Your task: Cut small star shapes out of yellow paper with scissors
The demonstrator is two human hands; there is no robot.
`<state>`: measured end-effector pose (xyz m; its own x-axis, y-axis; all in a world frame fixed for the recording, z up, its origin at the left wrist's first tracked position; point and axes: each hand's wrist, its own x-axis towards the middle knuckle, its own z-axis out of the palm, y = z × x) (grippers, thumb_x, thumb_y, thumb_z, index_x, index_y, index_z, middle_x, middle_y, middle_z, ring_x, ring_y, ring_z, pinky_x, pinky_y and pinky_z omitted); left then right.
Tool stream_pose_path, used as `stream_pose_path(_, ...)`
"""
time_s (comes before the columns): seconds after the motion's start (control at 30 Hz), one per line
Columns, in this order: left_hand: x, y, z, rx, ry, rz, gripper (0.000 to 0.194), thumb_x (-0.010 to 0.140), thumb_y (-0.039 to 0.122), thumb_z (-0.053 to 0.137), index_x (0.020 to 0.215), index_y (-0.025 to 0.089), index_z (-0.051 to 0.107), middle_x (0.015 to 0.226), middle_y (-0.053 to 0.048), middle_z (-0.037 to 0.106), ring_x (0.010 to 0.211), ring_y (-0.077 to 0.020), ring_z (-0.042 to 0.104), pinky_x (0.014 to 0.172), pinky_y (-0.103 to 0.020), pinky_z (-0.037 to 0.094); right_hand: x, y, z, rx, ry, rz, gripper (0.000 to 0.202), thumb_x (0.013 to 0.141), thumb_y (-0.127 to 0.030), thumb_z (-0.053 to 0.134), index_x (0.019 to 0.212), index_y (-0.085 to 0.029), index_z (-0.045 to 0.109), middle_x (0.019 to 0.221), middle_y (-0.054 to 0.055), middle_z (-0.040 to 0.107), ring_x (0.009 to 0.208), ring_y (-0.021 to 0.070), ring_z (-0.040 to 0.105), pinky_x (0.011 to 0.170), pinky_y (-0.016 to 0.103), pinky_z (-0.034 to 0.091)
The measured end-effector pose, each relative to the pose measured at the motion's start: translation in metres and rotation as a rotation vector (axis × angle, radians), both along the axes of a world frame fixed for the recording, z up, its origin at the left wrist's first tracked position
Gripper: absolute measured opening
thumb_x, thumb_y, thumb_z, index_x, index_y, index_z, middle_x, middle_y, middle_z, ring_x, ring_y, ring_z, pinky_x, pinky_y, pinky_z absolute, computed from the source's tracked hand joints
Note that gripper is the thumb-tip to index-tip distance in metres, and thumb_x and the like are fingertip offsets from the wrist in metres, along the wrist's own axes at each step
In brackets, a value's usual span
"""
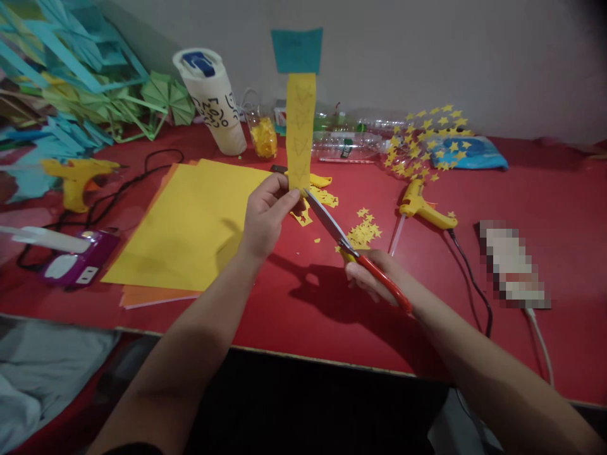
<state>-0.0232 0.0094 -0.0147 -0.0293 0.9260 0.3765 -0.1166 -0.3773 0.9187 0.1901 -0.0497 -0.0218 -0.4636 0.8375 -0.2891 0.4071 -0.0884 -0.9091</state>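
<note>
My left hand (pixel 268 215) pinches the lower end of an upright yellow paper strip (pixel 300 126) with stars drawn on it in pencil. A pair of scissors (pixel 332 224) with red handles is gripped in my right hand (pixel 372 275), fingers around the handles. The blade tips point up and left, at the strip's lower edge beside my left thumb. Below the strip lie yellow paper offcuts (pixel 327 197) on the red table. Close to the blades is a small pile of cut yellow stars (pixel 364 231).
Yellow sheets (pixel 190 221) lie over orange ones at left. Glue guns (pixel 429 212) (pixel 78 180) with cords rest on both sides, near a purple power socket (pixel 78 256). Behind stand a white tumbler (pixel 211 104), plastic bottles (pixel 346 145) and a star cluster (pixel 417 148). A blurred phone-like object (pixel 512 262) lies right.
</note>
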Motion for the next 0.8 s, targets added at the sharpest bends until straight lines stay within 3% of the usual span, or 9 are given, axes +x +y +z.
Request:
stream_pose_path(0.53,0.0002,0.0002,0.0052,-0.020,0.012,0.014,0.010,0.075,0.024,0.064,0.069,0.018,0.059,0.058,0.002,0.059,0.052,-0.0073,0.057,0.051,-0.021,0.049,-0.0028,0.0013,0.0038,-0.080,-0.033,-0.051,0.042,0.078,-0.057,0.058,0.060,-0.021,0.045,0.049,-0.004,0.049,0.034,0.0059,0.041,0.030,0.019,0.030)
stream_pose_path(0.8,-0.0056,0.0013,0.0069,-0.051,0.023,-0.007,0.010,0.072,0.020,0.064,0.064,0.017,0.059,0.054,0.002,0.060,0.048,-0.0078,0.056,0.049,-0.021,0.051,-0.0013,0.0026,0.0005,-0.062,0.016,-0.029,0.051,0.073,-0.069,0.059,0.060,-0.022,0.045,0.045,-0.007,0.044,0.033,0.0059,0.040,0.033,0.021,0.034)
